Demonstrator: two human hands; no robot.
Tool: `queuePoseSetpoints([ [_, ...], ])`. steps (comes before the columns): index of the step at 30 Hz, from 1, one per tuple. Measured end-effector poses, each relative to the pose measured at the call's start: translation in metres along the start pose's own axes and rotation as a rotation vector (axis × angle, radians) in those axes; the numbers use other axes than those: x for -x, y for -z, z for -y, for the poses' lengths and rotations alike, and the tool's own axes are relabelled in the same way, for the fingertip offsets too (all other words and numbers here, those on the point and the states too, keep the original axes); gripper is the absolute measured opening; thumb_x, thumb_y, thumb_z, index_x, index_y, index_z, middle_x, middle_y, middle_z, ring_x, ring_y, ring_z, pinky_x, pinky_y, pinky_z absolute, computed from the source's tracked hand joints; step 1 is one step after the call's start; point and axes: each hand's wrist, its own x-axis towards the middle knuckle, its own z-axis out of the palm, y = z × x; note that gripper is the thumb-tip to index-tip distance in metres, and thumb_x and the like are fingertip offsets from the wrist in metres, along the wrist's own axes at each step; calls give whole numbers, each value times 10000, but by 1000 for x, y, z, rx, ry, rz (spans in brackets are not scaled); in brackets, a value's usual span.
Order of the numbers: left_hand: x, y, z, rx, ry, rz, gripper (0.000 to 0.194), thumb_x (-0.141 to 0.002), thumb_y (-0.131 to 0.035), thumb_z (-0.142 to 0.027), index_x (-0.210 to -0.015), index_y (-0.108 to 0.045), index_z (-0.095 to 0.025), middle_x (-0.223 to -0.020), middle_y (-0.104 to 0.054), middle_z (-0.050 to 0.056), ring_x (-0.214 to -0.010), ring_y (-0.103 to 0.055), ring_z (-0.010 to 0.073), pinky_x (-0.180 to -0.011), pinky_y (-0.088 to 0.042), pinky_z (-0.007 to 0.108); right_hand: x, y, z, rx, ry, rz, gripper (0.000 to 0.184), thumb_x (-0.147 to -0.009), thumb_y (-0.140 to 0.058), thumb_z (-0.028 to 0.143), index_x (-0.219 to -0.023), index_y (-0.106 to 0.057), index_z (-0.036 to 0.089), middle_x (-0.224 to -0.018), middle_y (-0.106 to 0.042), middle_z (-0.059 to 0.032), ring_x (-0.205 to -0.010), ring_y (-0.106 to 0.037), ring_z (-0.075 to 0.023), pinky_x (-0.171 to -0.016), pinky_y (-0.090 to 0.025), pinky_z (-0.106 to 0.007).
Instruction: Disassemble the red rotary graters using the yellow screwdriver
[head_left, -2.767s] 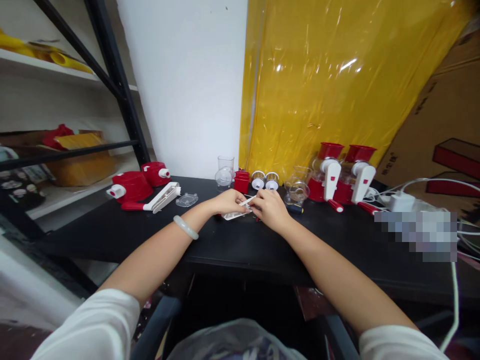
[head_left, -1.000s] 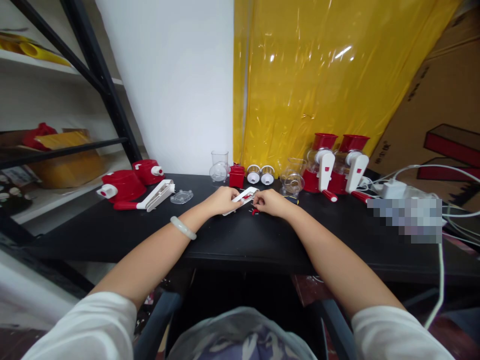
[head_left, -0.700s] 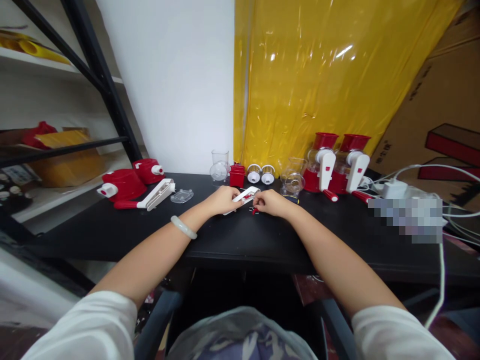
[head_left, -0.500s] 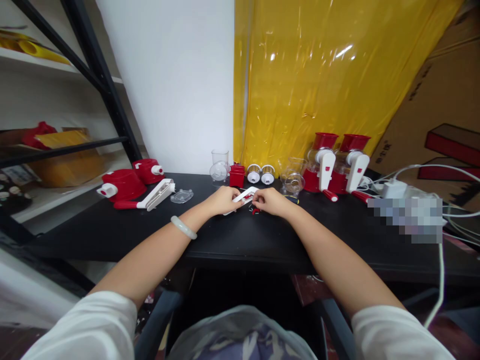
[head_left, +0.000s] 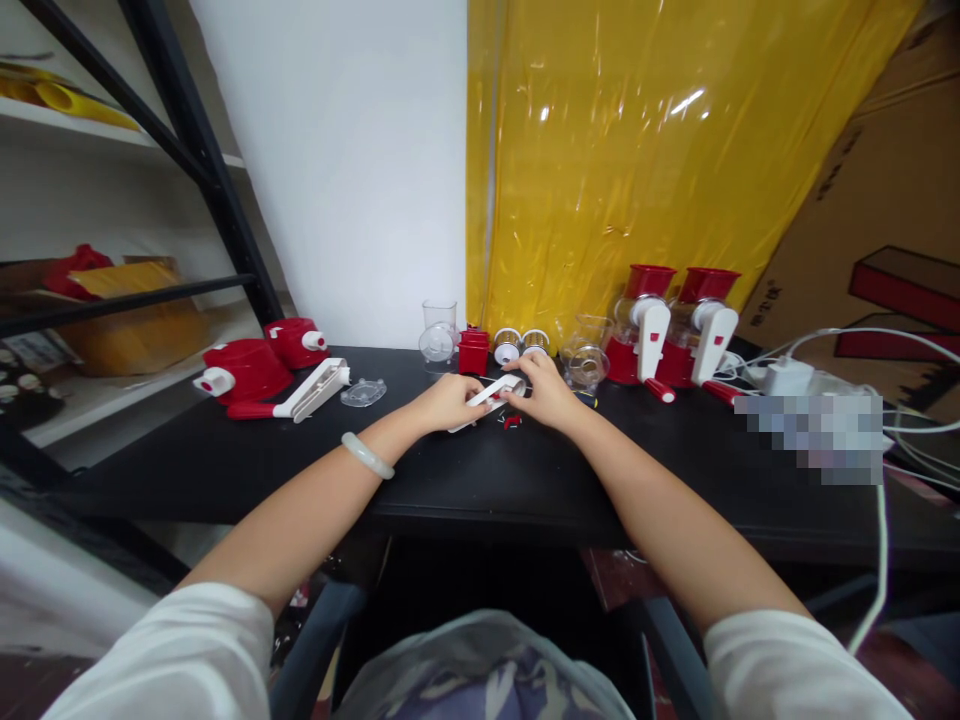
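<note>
My left hand (head_left: 451, 402) is closed on a white plastic crank arm (head_left: 491, 390), held at a slant just above the black table. Around the arm's far right end, my right hand (head_left: 551, 393) has its thumb and fingers on either side, gripping it. A bit of red shows inside the arm's hollow, partly hidden by fingers. Below the hands lie a small red plastic piece (head_left: 512, 422) and tiny screws. Just behind stand a red square hopper part (head_left: 473, 352), a clear plastic housing (head_left: 439, 338) and two metal grater drums (head_left: 507, 346), one partly covered by my right hand.
Two assembled red-and-white rotary graters (head_left: 651, 335) stand at the right, beside a charger with cables (head_left: 791, 378). Left are red grater bases (head_left: 247, 370), another white crank (head_left: 319, 388) and a clear disc (head_left: 364, 392). A second clear housing (head_left: 586, 352) sits behind my right hand.
My right hand has shifted slightly up and its fingers have spread from a pinch to grip the crank arm's end. My left hand keeps its hold, nearly unmoved.
</note>
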Motion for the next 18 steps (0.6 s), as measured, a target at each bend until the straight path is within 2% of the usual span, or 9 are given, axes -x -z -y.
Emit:
queuePoseSetpoints([
  [5, -1, -3, 2, 36, -24, -8, 320, -774, -616, -424, -905, -720, -151, -698, -710, 35, -594, -627, 151, -538, -401, 216, 0, -3, -2, -59, 12, 80, 340, -788, -675, 310, -1100, -599, 198, -1028, -593, -86, -1004, -557, -245, -908, -446, -400],
  [15, -1, -5, 4, 131, -22, 24, 347, -773, -637, -418, -981, -703, -148, -757, -724, 40, -627, -663, 161, -559, -450, 218, 0, 0, 2, -61, 6, 89, 304, -791, -674, 322, -1053, -592, 190, -978, -567, -73, -941, -559, -225, -846, -455, -364],
  [18, -1, -6, 5, 149, -56, 16, 390, -771, -653, -394, -1076, -673, -151, -775, -725, 40, -642, -672, 161, -592, -474, 225, 1, 0, 3, -66, -3, 98, 292, -787, -674, 324, -1033, -589, 193, -968, -545, -65, -925, -553, -214, -834, -451, -349],
])
